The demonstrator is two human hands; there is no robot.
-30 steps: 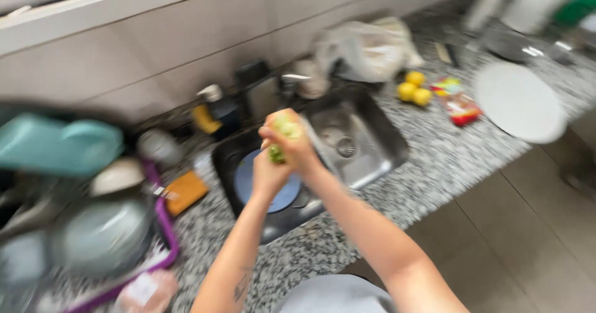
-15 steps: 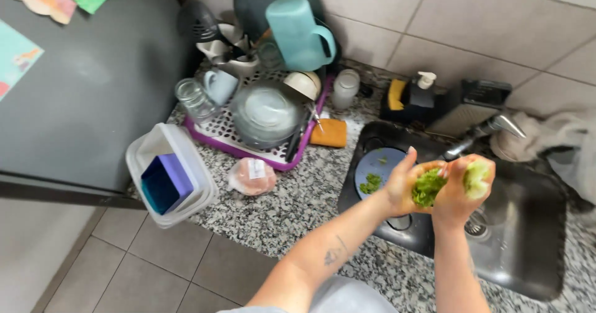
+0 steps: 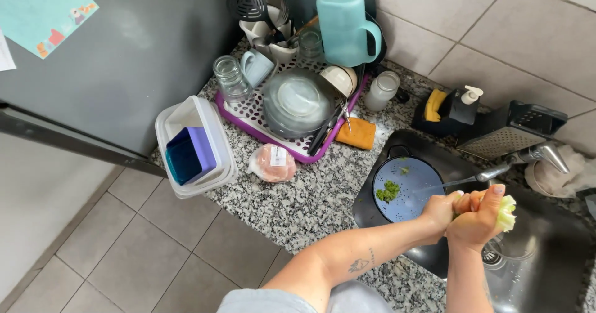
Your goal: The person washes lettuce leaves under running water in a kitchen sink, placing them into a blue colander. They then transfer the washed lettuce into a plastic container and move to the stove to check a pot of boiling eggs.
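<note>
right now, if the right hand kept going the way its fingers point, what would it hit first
The right hand points up and right over the sink, so probably the faucet; depth is unclear. It grips a lettuce piece.

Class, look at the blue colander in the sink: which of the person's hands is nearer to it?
Left. The left hand is right beside the blue colander's rim, while the right hand lies beyond it, gripping the pale green vegetable over the sink.

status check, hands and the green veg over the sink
Left hand and right hand both clamped on pale green vegetable, over sink. Blue strainer beside, scraps inside. Nothing blocking.
</note>
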